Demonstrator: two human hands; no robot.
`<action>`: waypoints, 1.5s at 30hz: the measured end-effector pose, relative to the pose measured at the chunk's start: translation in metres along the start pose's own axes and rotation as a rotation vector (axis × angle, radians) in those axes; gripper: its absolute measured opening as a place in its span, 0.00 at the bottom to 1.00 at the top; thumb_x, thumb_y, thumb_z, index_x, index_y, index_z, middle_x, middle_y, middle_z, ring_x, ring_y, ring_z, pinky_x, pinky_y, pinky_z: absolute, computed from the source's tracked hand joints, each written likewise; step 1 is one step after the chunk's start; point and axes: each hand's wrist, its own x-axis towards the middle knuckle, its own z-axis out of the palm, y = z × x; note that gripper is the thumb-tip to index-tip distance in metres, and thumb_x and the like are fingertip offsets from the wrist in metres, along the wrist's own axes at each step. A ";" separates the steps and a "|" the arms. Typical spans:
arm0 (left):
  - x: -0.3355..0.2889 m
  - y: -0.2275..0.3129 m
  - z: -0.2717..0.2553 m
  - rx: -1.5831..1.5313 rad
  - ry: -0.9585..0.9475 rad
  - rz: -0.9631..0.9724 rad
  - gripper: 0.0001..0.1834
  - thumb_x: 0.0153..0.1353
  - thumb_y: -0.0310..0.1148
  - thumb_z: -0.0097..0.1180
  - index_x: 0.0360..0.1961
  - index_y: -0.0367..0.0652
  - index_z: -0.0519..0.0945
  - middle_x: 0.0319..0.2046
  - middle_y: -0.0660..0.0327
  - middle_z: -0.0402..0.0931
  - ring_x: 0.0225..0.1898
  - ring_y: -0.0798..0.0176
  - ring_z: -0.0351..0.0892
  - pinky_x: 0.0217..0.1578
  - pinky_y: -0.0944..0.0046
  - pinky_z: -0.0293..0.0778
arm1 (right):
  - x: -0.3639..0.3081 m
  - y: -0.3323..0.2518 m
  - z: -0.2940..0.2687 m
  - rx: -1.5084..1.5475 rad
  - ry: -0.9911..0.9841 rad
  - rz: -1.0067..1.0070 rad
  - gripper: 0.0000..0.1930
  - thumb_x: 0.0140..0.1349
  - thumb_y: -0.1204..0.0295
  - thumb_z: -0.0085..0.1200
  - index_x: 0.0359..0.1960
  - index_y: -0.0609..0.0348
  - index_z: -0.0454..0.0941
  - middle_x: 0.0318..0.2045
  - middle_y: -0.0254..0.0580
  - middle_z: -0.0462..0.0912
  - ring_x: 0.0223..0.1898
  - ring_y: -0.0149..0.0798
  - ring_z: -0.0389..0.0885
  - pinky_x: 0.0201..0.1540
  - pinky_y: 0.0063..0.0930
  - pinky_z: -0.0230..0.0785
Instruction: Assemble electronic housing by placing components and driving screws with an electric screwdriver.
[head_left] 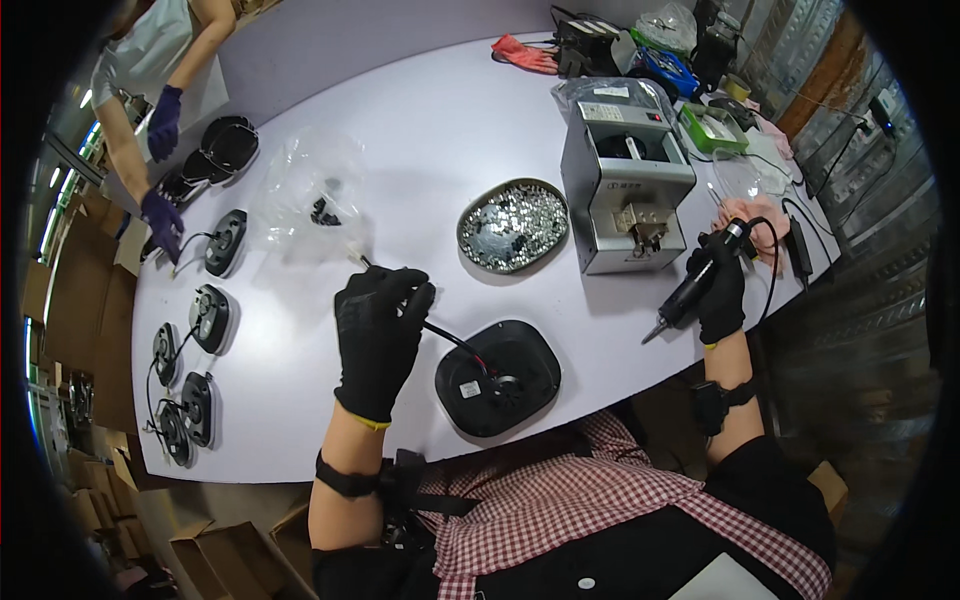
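The black housing point(515, 358) lies on the white table point(420, 130). At its 10 o'clock, the left hand point(376, 325) closes around its black cable point(452, 338); at 2 o'clock, the right hand point(722, 300) grips a black power screwdriver point(686, 296), tip toward 7. An oval tray point(488, 250) of shiny metal pieces point(525, 218) sits at 12, 4 smaller housings point(209, 322) at 9.

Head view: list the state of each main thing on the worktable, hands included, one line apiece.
Left hand: closed on the black cable
Black cable: running from hand to black housing
Black housing: lying flat
Right hand: closed around the power screwdriver
Power screwdriver: tip angled down, off the housing
Oval dish: holding many shiny small parts
Plastic bag: crumpled
Grey machine: upright
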 end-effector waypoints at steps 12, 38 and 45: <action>0.075 -0.044 0.079 0.228 -0.180 0.220 0.02 0.50 0.33 0.62 0.24 0.51 0.85 0.22 0.62 0.78 0.30 0.55 0.77 0.34 0.55 0.71 | -0.068 -0.041 0.059 -0.034 -0.435 0.201 0.15 0.60 0.74 0.54 0.48 0.58 0.70 0.33 0.41 0.78 0.24 0.30 0.76 0.24 0.22 0.70; 0.088 -0.051 0.052 0.026 -0.159 0.005 0.10 0.56 0.38 0.63 0.26 0.43 0.84 0.19 0.62 0.78 0.28 0.59 0.78 0.32 0.59 0.72 | 0.011 0.001 -0.014 -0.628 -0.088 -0.415 0.32 0.55 0.79 0.57 0.63 0.61 0.61 0.52 0.41 0.69 0.51 0.34 0.70 0.55 0.29 0.67; 0.016 -0.063 -0.003 -0.012 -0.398 0.048 0.24 0.44 0.17 0.62 0.45 0.49 0.83 0.34 0.56 0.75 0.39 0.52 0.73 0.41 0.55 0.71 | -0.080 -0.039 0.064 -0.654 -0.266 -0.696 0.15 0.61 0.79 0.54 0.51 0.64 0.74 0.48 0.42 0.78 0.49 0.35 0.76 0.51 0.29 0.70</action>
